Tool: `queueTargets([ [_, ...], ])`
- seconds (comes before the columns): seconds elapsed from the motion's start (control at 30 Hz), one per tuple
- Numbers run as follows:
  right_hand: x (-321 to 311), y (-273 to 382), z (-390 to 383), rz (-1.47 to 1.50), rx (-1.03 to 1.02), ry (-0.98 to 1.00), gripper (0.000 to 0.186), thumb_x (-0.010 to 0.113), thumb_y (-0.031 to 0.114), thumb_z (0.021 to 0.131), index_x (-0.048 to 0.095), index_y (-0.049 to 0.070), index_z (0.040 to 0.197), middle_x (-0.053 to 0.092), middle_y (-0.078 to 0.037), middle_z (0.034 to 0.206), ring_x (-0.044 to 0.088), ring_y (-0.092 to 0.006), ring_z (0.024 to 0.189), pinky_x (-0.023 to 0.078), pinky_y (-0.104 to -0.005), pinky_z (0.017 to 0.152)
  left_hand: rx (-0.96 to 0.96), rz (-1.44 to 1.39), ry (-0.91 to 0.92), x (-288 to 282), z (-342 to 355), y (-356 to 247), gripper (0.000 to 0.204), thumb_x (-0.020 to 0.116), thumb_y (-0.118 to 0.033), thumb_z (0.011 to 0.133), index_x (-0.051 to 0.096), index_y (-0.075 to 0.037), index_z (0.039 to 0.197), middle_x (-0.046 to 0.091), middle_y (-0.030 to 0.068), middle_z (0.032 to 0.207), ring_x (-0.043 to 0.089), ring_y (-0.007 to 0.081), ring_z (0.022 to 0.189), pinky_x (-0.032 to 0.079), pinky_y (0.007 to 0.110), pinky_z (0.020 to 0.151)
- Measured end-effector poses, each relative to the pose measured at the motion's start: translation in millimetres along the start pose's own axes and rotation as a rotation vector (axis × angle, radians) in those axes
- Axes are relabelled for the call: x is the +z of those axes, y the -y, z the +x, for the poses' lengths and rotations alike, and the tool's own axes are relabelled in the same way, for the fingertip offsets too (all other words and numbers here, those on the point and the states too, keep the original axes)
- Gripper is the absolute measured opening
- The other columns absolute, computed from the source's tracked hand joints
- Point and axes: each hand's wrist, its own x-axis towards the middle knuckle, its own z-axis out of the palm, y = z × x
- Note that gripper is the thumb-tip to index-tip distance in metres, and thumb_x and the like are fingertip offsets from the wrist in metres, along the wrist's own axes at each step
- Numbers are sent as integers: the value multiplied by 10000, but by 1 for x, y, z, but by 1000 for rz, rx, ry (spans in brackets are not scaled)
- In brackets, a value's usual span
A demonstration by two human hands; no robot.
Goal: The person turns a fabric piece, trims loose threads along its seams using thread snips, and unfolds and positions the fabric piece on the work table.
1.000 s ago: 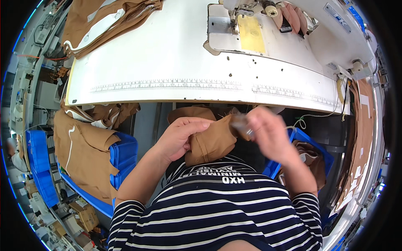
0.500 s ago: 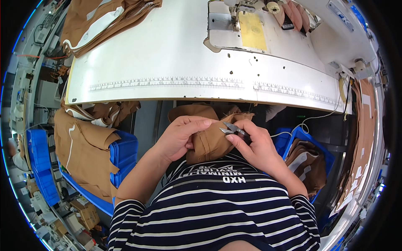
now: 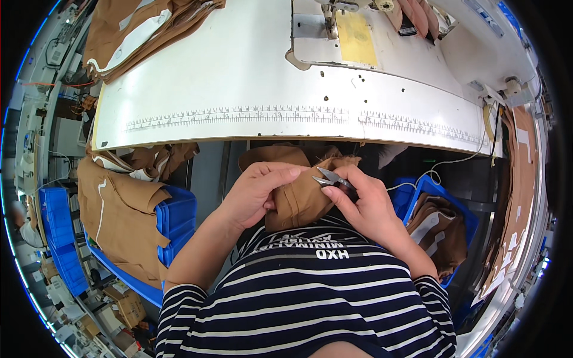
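A piece of brown fabric [image 3: 298, 206] with stitched seams and a frayed upper edge is held over my lap, just below the table's front edge. My left hand [image 3: 256, 194] pinches its left side, thumb on top. In my right hand [image 3: 367, 200] is a pair of thread snips [image 3: 338, 184], gripped between thumb and fingers. Its two pointed blades stand apart and point left over the cloth. Part of the fabric behind my right fingers is hidden.
A white sewing table [image 3: 209, 89] with a printed ruler spans the front, carrying a sewing machine [image 3: 495, 48] and brown cut pieces [image 3: 137, 45]. Blue bins [image 3: 176, 215] with brown fabric stand at my left; another blue bin [image 3: 468, 224] is at my right.
The snips have turned slightly in my right hand, and the blades have shifted a little. My left hand stays on the fabric in nearly the same place.
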Motion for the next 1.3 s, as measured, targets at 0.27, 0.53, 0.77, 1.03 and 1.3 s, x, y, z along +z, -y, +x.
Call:
queueTargets([
  [0.27, 3, -4, 0, 24, -12, -20, 225, 639, 201, 830, 559, 28, 949, 588, -131, 660, 596, -271, 576, 457, -329, 524, 12, 7, 8, 2, 0, -1, 330, 540, -183, 892, 583, 74, 1094, 650, 99, 928, 630, 96, 764, 495, 174, 605],
  [0.53, 13, -8, 3, 26, -27, -83, 201, 642, 176, 830, 549, 23, 921, 577, -125, 655, 582, -242, 555, 449, -313, 513, 339, 368, -98, 12, 7, 14, 185, 647, -106, 824, 653, 29, 950, 610, -21, 759, 503, 14, 664, 404, 167, 559],
  [0.77, 25, -25, 4, 376, -35, -60, 175, 642, 161, 842, 540, 25, 884, 495, -12, 617, 445, -84, 540, 368, -232, 494, 383, 611, -188, 18, 8, 17, 108, 654, -95, 808, 630, -4, 756, 536, -61, 645, 434, -3, 607, 343, 168, 524],
  [1.03, 29, -34, 5, 345, -158, -157, 168, 637, 168, 851, 525, 43, 848, 470, 4, 613, 402, -74, 493, 340, -211, 457, 464, 766, -190, 20, 8, 11, 102, 666, -88, 788, 630, 1, 756, 561, -36, 659, 461, 13, 613, 364, 184, 531],
  [1.3, -27, -12, 16, 588, -394, -355, 318, 683, 123, 790, 486, 58, 1030, 483, 0, 706, 436, -52, 566, 346, -188, 507, 206, 654, -64, 8, 6, 23, 106, 686, -69, 785, 640, 19, 822, 573, -15, 713, 494, 42, 657, 398, 195, 585],
])
